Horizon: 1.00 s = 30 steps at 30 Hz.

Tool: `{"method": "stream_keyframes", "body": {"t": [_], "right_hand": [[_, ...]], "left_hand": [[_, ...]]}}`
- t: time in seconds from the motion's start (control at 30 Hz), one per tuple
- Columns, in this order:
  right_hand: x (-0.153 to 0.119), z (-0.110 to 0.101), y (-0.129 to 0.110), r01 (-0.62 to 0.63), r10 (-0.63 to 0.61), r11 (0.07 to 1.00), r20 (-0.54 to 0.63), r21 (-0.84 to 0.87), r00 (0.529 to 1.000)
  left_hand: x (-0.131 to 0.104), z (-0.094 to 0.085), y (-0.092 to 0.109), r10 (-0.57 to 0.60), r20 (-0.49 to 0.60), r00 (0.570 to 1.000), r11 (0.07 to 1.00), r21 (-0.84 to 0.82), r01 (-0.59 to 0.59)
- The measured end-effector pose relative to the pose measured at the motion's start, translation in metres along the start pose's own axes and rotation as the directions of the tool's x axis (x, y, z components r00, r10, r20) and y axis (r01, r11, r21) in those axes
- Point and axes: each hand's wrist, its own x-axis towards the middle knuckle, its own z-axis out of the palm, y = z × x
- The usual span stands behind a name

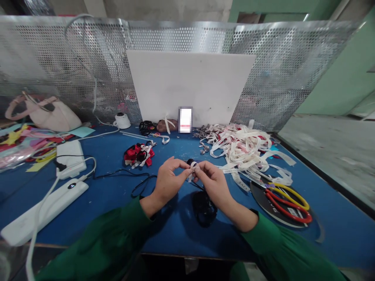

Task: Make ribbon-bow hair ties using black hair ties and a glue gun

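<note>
Grips thin white strip [193, 164] at fingertips of left hand [170, 177] & right hand [216, 183], both pinched closed, over blue tabletop [108, 210]. Has ribbon pile [241, 144] off to R, shiny black item [204, 210] just below R wrist side, red-and-black bundle [129, 158] to L, small black piece [190, 160] btwn fingertips, apparently w/ strip round it. Looks mid-wrap or mid-knot; can't tell which. Prob. calls for firm pinch on both sides, tiny finger shifts, no slack in loop.
</note>
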Motion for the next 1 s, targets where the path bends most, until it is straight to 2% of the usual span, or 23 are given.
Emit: {"method": "stream_keyframes", "body": {"t": [0.07, 0.17, 0.27, 0.63, 0.87, 1.0], "right_hand": [[-0.0002, -0.0003, 0.0002, -0.002, 0.002, 1.000, -0.006, -0.003, 1.000], [-0.0005, -0.0008, 0.0006, -0.005, 0.005, 1.000, -0.017, 0.006, 1.000], [-0.0009, -0.0010, 0.0003, -0.013, 0.013, 1.000, -0.010, 0.017, 1.000], [-0.0023, -0.0002, -0.0009, -0.001, 0.001, 1.000, 0.013, -0.006, 1.000], [-0.0013, -0.0007, -0.0032, -0.010, 0.010, 1.000, -0.032, 0.009, 0.999], [-0.0016, -0.0004, -0.0040, -0.008, 0.009, 1.000, -0.042, 0.015, 0.999]], "left_hand": [[-0.0003, -0.0003, 0.0014, -0.003, 0.029, 1.000, 1.000, 0.005, 0.003], [-0.0004, -0.0005, 0.0027, -0.074, 0.085, 0.994, 0.997, -0.025, 0.076], [-0.0005, 0.0000, 0.0012, -0.125, 0.098, 0.987, 0.989, -0.068, 0.132], [-0.0017, -0.0010, -0.0033, -0.013, 0.047, 0.999, 1.000, -0.026, 0.014], [-0.0003, 0.0028, 0.0012, -0.148, 0.095, 0.984, 0.979, -0.126, 0.159], [-0.0006, 0.0028, 0.0025, -0.143, 0.116, 0.983, 0.975, -0.157, 0.160]]}}
